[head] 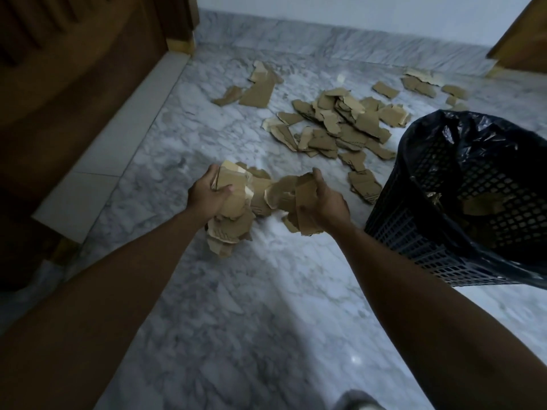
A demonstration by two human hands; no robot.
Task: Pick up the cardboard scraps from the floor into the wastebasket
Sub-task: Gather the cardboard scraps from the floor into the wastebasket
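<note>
- Two bare forearms reach into the centre of the frame, each hand clutching a bundle of torn cardboard scraps (233,199) above a marble floor (242,306).
- The left hand (208,193) has its grip clamped on a thick wad of tan pieces, fingers curled over the top and thumb pressed against the near side; ragged ends hang below the wrist.
- The right hand (325,202) has its grip clamped on a second, thinner handful, thumb across the front of a folded piece, just beside the first bundle.
- The scraps are dull brown corrugated board with pale, rough torn edges; several show faint dark printed marks, too blurred to read.
- A loose pile of scraps (337,125) lies on the floor in the upper middle of the frame, with smaller scatters (254,90) to its upper left and further pieces (420,84) toward the upper right.
- A dark mesh wastebasket (414,232), lined with a black plastic bag (473,149), stands tilted at the right edge; a few tan pieces show inside through the bag's opening.
- The floor is grey-and-white veined marble, glossy, with a matching skirting below a pale wall (355,13) at the top.
- Dark wooden furniture (74,69) fills the upper left; another wooden edge (524,39) shows in the upper right corner.
</note>
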